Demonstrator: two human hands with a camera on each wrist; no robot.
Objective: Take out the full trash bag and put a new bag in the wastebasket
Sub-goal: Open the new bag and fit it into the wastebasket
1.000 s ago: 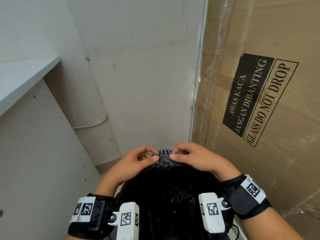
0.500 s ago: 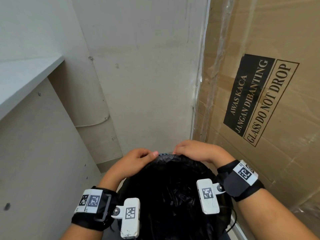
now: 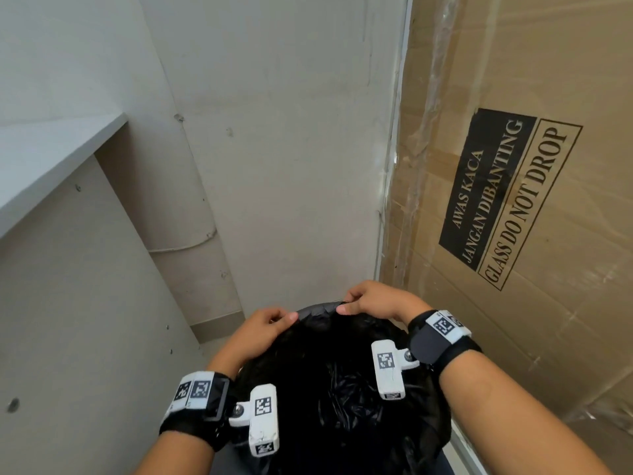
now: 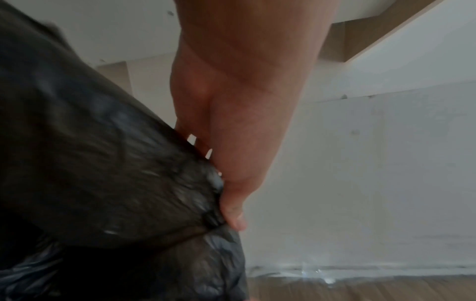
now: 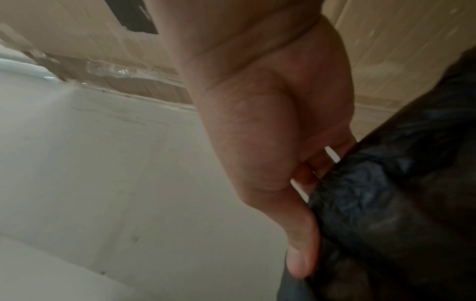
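Bag (image 3: 342, 382): black plastic, lying open below the person, its far edge folding over the bin rim (image 3: 317, 307) between the two hands.
Left hand (image 3: 263, 332): fingers curling, thumb pressing the bag edge; the left wrist view is showing the thumb tip against crumpled film, so it is pinching the bag.
Right hand (image 3: 373, 299): fingers curling over the far edge, thumb lying against the film, likewise gripping the bag.
Bin: mostly hidden by the bag; standing in a corner near the wall (image 3: 274, 149).
Box (image 3: 513, 200): cardboard, standing just right of the bin, reading "GLASS DO NOT DROP".
Shelf (image 3: 51, 159): white, jutting out at upper left.
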